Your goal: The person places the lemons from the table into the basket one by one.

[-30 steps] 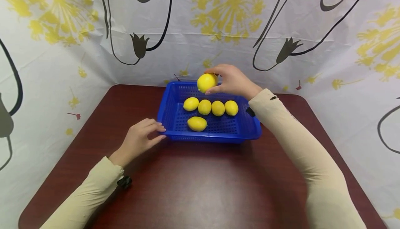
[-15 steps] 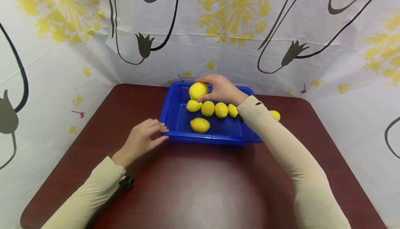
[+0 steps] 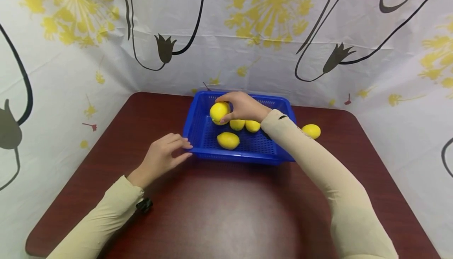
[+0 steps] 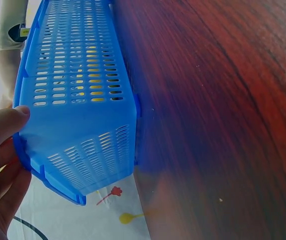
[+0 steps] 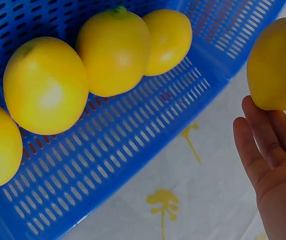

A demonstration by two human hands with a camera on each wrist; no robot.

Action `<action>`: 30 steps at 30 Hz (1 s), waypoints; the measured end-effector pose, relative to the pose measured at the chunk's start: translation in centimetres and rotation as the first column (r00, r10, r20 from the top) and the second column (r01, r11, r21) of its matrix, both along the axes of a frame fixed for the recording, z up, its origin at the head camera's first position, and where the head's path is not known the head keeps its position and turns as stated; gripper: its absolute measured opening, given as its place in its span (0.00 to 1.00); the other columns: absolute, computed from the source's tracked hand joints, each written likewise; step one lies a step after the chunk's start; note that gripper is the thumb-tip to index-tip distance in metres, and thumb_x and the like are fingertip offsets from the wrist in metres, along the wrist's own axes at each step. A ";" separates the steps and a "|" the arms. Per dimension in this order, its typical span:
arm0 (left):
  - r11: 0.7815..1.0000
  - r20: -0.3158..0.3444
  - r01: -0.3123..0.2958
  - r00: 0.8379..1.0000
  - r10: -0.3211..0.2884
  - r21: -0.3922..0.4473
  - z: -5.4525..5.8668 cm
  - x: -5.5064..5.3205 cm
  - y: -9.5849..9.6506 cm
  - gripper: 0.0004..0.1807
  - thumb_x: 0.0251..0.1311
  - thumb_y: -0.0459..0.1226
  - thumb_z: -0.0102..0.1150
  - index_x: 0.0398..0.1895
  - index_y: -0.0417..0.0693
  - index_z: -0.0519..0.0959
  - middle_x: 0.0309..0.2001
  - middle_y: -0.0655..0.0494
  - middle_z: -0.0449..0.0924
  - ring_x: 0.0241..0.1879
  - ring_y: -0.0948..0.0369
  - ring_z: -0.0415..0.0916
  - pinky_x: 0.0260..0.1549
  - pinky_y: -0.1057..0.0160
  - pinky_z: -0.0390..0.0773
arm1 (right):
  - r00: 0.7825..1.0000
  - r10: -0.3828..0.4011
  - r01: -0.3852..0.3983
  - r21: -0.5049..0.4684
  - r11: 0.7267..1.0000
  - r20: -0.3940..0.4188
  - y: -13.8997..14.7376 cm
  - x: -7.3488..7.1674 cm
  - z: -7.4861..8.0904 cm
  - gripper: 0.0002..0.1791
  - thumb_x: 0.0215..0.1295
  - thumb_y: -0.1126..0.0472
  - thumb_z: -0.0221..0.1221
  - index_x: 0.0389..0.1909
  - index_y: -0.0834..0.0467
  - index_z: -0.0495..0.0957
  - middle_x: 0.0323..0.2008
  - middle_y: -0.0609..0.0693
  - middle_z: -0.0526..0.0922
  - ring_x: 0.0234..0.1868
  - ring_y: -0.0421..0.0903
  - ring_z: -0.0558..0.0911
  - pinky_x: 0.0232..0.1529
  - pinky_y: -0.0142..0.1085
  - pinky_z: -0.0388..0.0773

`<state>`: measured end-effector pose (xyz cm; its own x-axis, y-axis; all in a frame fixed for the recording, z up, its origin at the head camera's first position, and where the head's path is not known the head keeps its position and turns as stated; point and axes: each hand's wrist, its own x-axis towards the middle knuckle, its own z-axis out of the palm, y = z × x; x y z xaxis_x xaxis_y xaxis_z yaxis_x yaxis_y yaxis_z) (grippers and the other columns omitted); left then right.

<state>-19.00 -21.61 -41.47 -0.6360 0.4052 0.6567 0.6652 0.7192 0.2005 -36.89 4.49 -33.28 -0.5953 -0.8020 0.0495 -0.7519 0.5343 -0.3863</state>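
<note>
My right hand (image 3: 244, 105) holds a yellow lemon (image 3: 219, 111) between thumb and fingers, low over the back left of a blue plastic basket (image 3: 240, 156). Just behind and below it, another lemon is mostly covered. Two more lemons (image 3: 237, 124) show partly under my hand, and one lemon (image 3: 228, 140) lies on its side nearer the front. The right wrist view has several lemons (image 5: 46, 85) in a row inside the basket, with the held lemon (image 5: 275, 65) apart at the right. My left hand (image 3: 161, 157) pinches the basket's rim at its front left corner.
One lemon (image 3: 311, 131) rests on the dark red table (image 3: 219, 212), right of the basket and partly behind my right sleeve (image 3: 315, 164). A white patterned cloth (image 3: 219, 62) stands around the table's back and sides.
My right hand has lowered the lemon and moved left into the basket's back left. A lemon on the table has come out from behind the right sleeve. The left hand keeps its hold.
</note>
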 end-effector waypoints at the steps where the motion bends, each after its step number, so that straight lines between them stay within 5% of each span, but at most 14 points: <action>1: 1.000 -0.005 0.001 1.000 -0.001 0.002 0.0 0.0 0.0 0.15 0.43 0.37 0.79 0.36 0.49 0.86 0.38 0.55 0.87 0.41 0.58 0.82 0.42 0.57 0.85 | 1.000 0.003 -0.003 0.004 1.000 0.008 -0.1 0.0 -0.2 0.38 0.53 0.44 0.72 0.65 0.50 0.74 0.63 0.48 0.79 0.61 0.47 0.77 0.61 0.45 0.76; 16: 1.000 -0.013 0.004 1.000 -0.004 0.011 -0.1 -0.1 0.0 0.16 0.40 0.35 0.80 0.35 0.49 0.86 0.38 0.56 0.87 0.41 0.58 0.82 0.42 0.57 0.85 | 0.997 0.071 -0.071 0.117 0.991 0.004 -2.1 -0.2 -2.4 0.36 0.51 0.46 0.74 0.62 0.54 0.77 0.58 0.52 0.81 0.57 0.50 0.79 0.60 0.44 0.76; 30: 1.000 -0.011 0.008 1.000 -0.008 0.024 -0.3 -0.2 0.0 0.14 0.44 0.37 0.79 0.36 0.50 0.87 0.38 0.56 0.87 0.42 0.59 0.82 0.45 0.60 0.83 | 0.992 0.096 -0.104 0.097 0.990 0.081 -2.8 -0.6 -4.3 0.38 0.51 0.46 0.74 0.63 0.56 0.76 0.61 0.53 0.80 0.61 0.50 0.78 0.63 0.44 0.75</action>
